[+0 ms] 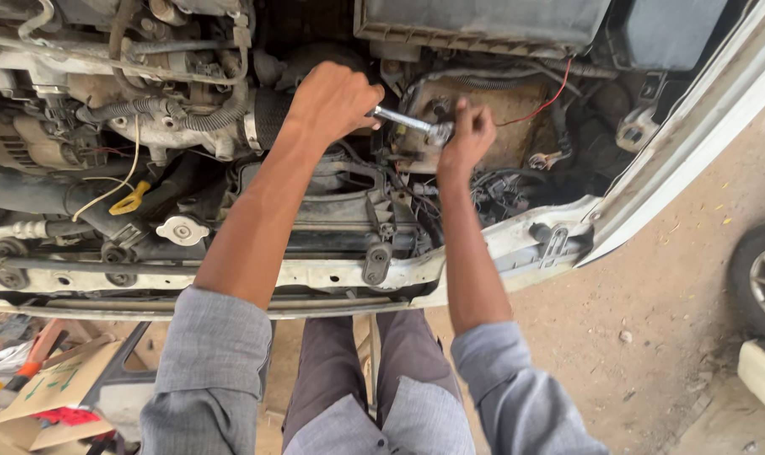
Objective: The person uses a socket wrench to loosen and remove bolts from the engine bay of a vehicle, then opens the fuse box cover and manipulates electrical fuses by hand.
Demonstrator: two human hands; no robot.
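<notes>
Biggest risk I'd guess: the shiny steel ratchet wrench [408,120] slips off its fastener, because the right hand [467,135] only steadies the head with pinched fingertips, and knuckles hit the dusty tan metal tray [517,126] just behind. The left hand [336,99] is closed tight round the handle, mid-bay, beyond the white front crossmember [230,274].

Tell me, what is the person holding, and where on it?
A metal wrench: left hand grips its handle, right hand pinches its head end.
</notes>
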